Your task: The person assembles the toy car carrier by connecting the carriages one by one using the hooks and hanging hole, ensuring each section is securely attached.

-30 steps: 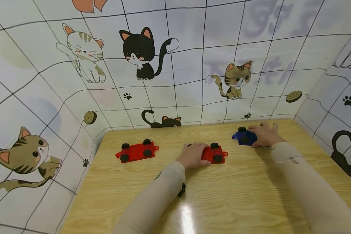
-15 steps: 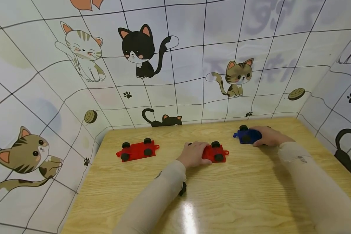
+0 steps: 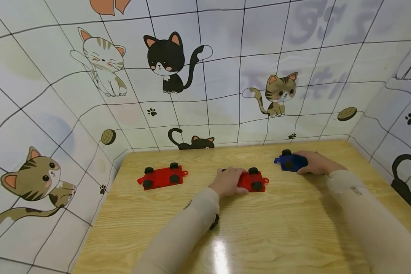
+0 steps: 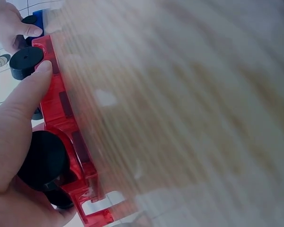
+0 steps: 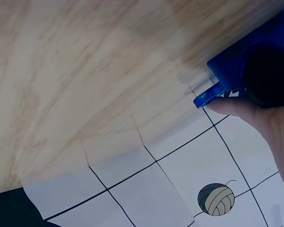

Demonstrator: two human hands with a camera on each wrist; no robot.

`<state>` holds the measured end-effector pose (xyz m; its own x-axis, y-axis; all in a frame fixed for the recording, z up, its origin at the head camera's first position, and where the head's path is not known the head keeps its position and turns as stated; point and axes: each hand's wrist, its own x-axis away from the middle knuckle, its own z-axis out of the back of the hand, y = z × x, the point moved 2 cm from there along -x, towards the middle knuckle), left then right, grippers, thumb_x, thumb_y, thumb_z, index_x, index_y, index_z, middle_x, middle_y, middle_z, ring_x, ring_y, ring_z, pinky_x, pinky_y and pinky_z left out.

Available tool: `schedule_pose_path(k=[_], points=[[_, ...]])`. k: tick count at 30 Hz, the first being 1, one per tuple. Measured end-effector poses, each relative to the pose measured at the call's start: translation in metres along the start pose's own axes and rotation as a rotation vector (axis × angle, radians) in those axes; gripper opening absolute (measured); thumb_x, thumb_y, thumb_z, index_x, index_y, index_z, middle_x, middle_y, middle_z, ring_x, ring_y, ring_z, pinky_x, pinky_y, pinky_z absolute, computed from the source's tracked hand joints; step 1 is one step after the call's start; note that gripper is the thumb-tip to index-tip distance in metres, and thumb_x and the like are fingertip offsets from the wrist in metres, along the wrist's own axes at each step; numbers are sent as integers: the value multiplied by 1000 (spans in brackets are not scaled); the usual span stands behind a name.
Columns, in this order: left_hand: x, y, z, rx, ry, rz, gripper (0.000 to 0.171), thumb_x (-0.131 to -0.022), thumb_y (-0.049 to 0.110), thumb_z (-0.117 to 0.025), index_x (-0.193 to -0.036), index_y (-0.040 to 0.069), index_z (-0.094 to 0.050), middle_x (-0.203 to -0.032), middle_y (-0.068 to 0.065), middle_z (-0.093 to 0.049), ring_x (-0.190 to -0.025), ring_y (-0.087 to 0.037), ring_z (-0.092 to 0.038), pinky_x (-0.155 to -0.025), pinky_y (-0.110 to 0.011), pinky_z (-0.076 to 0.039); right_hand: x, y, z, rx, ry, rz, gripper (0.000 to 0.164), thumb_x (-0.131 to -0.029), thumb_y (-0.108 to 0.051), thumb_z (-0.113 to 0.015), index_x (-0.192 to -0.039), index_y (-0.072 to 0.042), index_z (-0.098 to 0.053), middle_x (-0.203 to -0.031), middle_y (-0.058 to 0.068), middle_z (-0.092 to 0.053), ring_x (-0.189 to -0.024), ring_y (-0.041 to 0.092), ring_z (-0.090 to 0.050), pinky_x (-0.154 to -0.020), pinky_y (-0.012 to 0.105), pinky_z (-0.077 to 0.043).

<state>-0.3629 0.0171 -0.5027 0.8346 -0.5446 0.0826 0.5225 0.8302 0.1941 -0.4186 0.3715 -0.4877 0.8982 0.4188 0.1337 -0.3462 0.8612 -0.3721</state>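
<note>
My left hand (image 3: 228, 182) grips a red toy wagon base (image 3: 255, 179) at the middle of the table, covering its left half. In the left wrist view, the thumb lies along the side of this red wagon base (image 4: 54, 101), between its black wheels. To the right, my right hand (image 3: 315, 163) holds the right end of a blue toy wagon base (image 3: 287, 163) with black wheels. In the right wrist view, the thumb touches the blue wagon base (image 5: 232, 66) near its loop-like end tab. Another red wagon base (image 3: 162, 177) lies wheels up at the left, apart from both hands.
A small black object (image 3: 214, 222) shows partly from under the left forearm; the sleeve hides the rest. Cat-printed sheets (image 3: 222, 76) stand behind and beside the wooden table (image 3: 277, 228).
The right hand's fingers have lowered and closed around the end of the blue wagon base, which has shifted hardly at all. The left hand stays on its red wagon base.
</note>
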Motion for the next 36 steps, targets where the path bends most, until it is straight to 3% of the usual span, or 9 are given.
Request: schedule_pose_path(k=[8,36], points=[[-4,7,0,-20,-20,-3,80,-88,64,-68,-153,25,-44,-143,5,-57,-129,-16,-50,-100,-49,-38,10,7,1,-9,25,33,82,-86,-22,-82,-146,15,-40,-146,43,-37,-131,62,-36,-102,71,-33],[1,4,2,-75,-35,44,81,-86,68,-67,-153,28,-43,-141,7,-59,-129,-14,-52,-103,-45,-39,11,-7,9,18,26,69,86,-82,-26,-85,-144,15,-43,-145,43,-37,-132,62,-36,-104,70,-32]])
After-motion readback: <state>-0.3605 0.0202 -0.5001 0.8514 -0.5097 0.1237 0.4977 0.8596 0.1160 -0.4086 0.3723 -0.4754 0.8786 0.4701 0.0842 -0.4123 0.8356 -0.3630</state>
